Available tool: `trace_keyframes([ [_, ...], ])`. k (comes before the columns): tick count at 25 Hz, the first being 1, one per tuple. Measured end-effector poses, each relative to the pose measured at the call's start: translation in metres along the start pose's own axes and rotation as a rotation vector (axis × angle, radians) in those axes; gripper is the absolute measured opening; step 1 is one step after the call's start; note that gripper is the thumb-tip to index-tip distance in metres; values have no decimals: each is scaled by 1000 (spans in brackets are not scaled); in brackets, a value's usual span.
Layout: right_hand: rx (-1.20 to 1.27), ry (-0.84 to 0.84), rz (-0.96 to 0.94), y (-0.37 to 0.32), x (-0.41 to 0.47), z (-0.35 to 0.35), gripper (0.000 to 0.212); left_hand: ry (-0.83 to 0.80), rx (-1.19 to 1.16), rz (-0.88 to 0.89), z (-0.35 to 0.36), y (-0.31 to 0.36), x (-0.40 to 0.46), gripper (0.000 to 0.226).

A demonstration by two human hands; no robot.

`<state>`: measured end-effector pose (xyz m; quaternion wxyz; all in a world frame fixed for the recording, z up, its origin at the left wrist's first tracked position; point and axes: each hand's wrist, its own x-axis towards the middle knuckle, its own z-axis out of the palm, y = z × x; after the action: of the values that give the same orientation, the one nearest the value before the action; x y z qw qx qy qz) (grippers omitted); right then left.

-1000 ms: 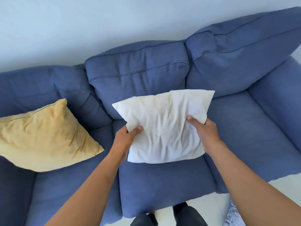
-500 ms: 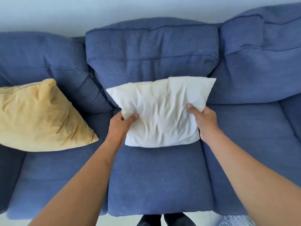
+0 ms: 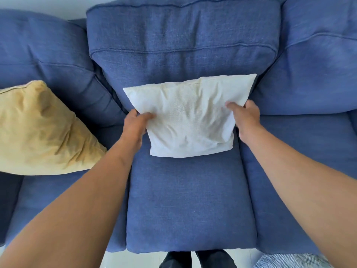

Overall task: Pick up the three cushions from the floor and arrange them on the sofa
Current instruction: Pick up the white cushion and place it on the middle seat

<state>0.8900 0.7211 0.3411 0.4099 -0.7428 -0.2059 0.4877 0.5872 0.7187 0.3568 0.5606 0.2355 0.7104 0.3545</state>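
A white cushion (image 3: 190, 117) stands on the middle seat of the blue sofa (image 3: 185, 206), leaning against the middle back pillow. My left hand (image 3: 135, 125) grips its left edge and my right hand (image 3: 245, 118) grips its right edge. A yellow cushion (image 3: 40, 132) leans on the left seat against the left back pillow. At the bottom right corner, on the floor, a striped fabric cushion (image 3: 291, 261) shows only in part.
The right seat (image 3: 301, 171) of the sofa is bare. A pale wall (image 3: 58, 4) rises behind the sofa. My dark trouser legs (image 3: 195, 260) stand on the light floor just in front of the middle seat.
The white cushion has gone forward and down from the air onto the middle seat, against the back pillow. My view has come closer to the sofa. Both hands keep their grip.
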Motion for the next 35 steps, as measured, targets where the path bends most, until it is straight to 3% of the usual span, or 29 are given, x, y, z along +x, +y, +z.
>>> trace_keyframes([
  [3,77,47,-165,-31,10,-4,22,51,-90,59,-6,32,8,18],
  [5,-18,11,-209,-44,18,-7,13,36,-22,139,-9,45,7,5],
  [9,-226,28,-314,-49,28,-26,45,168,93,313,-23,50,-3,20],
  [14,-241,-50,-194,-49,29,-27,47,194,100,246,-32,47,-13,19],
  [16,-229,-58,-150,-58,31,-26,37,189,114,246,-30,54,-14,20],
  [19,-230,-59,-166,-65,31,-28,47,221,100,243,-32,61,-13,17],
  [23,-374,-35,-115,-55,25,-21,19,229,120,194,-24,52,-7,10],
  [26,-359,14,-117,-53,15,-20,20,257,163,169,-19,43,-5,38],
  [28,-338,43,-130,-51,3,-27,24,263,153,136,-15,37,-21,20],
  [32,-390,39,-144,-43,-38,-42,30,209,239,66,-5,4,-68,31],
  [34,-443,4,-153,-37,-68,-53,44,146,346,65,1,-11,-95,13],
  [35,-484,-15,-168,-32,-82,-60,48,115,398,68,6,-17,-109,16],
])
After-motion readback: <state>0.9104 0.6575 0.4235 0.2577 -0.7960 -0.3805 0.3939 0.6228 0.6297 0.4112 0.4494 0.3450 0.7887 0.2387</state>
